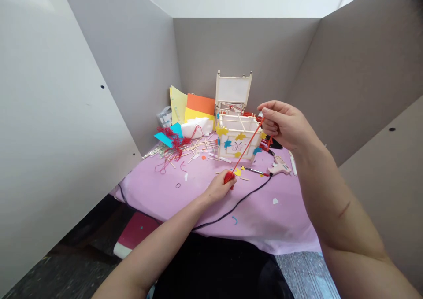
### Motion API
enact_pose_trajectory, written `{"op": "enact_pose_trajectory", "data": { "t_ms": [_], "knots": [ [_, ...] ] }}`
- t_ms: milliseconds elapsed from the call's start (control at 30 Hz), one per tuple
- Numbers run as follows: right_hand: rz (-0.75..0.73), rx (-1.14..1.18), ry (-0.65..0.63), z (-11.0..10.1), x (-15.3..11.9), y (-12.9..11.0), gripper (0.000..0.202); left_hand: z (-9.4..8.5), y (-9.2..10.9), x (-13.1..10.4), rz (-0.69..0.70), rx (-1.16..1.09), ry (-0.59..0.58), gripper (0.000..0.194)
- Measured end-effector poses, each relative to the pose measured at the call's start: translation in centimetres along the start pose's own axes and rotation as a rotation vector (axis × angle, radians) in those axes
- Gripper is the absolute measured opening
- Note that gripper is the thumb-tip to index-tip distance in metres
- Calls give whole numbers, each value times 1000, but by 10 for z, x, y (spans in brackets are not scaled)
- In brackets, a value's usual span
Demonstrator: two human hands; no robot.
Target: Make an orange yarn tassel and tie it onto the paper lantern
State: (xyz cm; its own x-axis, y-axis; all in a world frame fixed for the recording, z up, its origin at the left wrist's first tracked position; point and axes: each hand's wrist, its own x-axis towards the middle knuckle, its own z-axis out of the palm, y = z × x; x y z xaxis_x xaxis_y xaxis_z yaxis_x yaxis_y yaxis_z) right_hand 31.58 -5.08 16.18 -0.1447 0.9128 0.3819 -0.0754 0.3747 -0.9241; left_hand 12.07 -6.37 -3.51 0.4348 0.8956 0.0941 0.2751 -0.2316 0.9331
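Note:
My left hand [220, 187] is closed round a small bundle of red yarn [228, 177], low over the front middle of the table. From it a strand of orange-red yarn [248, 144] runs taut up to the right. My right hand [277, 120] pinches the strand's upper end, raised at the right; a short tail dangles below the fingers. Behind the strand stands a box of wooden sticks with white panels [231, 151], decorated with yellow and blue paper shapes. A second stick frame with a raised white panel [234, 89] rises behind it.
A pink glue gun [280, 165] lies at right, its black cord [244, 197] crossing the cloth [198, 202]. Loose sticks [198, 147], tangled dark-red yarn [176, 142], white tissue [197, 127] and coloured paper [200, 103] crowd the back left. Grey partitions [244, 48] enclose the table.

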Motion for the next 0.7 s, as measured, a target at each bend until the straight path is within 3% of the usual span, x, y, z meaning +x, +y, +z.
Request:
{"op": "enact_pose_trajectory", "data": {
  "t_ms": [300,467,600,700],
  "knots": [
    [-90,-98,-15,20,6,-22,15,0,-8,4,58,76,63,23],
    [-93,-95,-27,19,10,-23,14,-24,-3,5,110,68,2,71],
    [-60,-75,-29,18,13,-21,13,-44,24,12,180,79,106,45],
    [-42,-61,-23,20,15,-21,14,-47,46,25,292,17,53,30]
  ]
}}
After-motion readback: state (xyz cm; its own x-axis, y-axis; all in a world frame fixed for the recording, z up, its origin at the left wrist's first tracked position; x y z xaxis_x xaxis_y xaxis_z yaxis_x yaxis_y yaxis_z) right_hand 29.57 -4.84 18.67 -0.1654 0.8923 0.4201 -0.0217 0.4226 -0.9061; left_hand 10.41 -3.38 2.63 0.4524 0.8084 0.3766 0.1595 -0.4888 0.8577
